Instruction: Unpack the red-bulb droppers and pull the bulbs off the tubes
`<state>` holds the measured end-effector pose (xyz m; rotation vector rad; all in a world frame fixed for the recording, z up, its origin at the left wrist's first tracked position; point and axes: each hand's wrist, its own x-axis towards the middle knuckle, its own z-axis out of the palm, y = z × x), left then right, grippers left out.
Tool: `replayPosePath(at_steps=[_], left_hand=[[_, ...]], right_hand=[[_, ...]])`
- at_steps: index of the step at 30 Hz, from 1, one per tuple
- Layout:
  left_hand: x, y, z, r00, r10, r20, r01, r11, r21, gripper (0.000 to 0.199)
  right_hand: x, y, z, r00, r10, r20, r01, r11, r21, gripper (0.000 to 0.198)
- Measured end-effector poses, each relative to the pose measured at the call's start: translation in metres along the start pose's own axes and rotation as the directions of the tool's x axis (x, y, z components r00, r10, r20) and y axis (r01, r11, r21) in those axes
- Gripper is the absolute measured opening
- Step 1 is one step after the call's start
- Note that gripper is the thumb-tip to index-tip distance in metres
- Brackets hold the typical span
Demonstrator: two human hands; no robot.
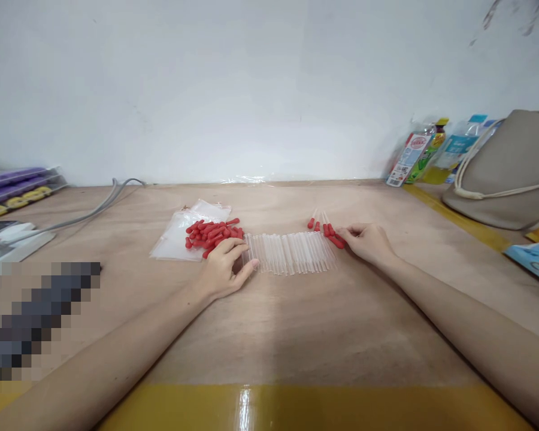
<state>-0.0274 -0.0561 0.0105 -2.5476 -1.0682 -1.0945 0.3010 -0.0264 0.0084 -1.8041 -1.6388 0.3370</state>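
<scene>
A row of clear dropper tubes (291, 252) lies side by side on the table between my hands. My left hand (224, 266) rests at the row's left end, thumb apart from its curved fingers and nothing plainly gripped. Just beyond its knuckles is a heap of red rubber bulbs (209, 232), partly on clear plastic bags (173, 236). On the other side, my right hand (366, 242) pinches the red bulb end of a dropper (336, 240); its tube is hard to make out. Several droppers with red bulbs (317, 225) lie just left of those fingertips.
Drink cartons and bottles (417, 152) lean against the wall at the back right, beside a grey drawstring bag (503, 167). A blue packet (534, 263) lies at the right edge. At left are a grey cable (90, 212), a white power strip (22, 239) and purple-and-yellow packs (18, 191).
</scene>
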Motion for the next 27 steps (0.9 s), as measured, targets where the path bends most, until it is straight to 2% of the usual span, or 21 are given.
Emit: replayPosePath(at_steps=[5,9,13,16,19,23,27], left_hand=[[0.002,-0.001,-0.002,0.998,0.031,-0.047,-0.030,0.999,0.027,0.019],[0.002,-0.002,-0.002,0.997,0.037,-0.065,-0.033,0.998,0.049,0.015],[0.002,-0.003,-0.001,0.997,0.034,-0.064,-0.032,0.998,0.045,0.014],[0.002,-0.003,0.000,0.997,0.038,-0.071,-0.035,0.999,0.040,0.013],[0.002,-0.003,0.002,0.994,0.051,-0.094,-0.048,0.998,0.041,0.013],[0.003,-0.002,0.002,0.993,0.058,-0.100,-0.052,0.997,0.061,0.012],[0.004,0.001,-0.001,0.993,0.064,-0.104,-0.056,0.995,0.078,0.011]], right_hand=[[0.004,0.006,0.000,1.000,-0.015,-0.007,0.014,0.994,-0.112,0.043],[0.010,0.014,0.002,1.000,0.015,0.023,-0.013,0.998,-0.069,0.036],[0.017,0.022,0.005,1.000,-0.018,0.007,0.018,1.000,-0.008,0.030],[0.022,0.024,0.007,1.000,0.001,-0.028,0.000,1.000,0.004,0.034],[0.027,0.017,0.007,0.997,0.072,-0.037,-0.073,0.997,-0.022,0.041],[0.033,0.002,0.006,0.973,0.206,0.102,-0.193,0.974,-0.121,0.047],[0.037,-0.010,0.011,0.954,0.178,0.242,-0.172,0.984,-0.046,0.044]])
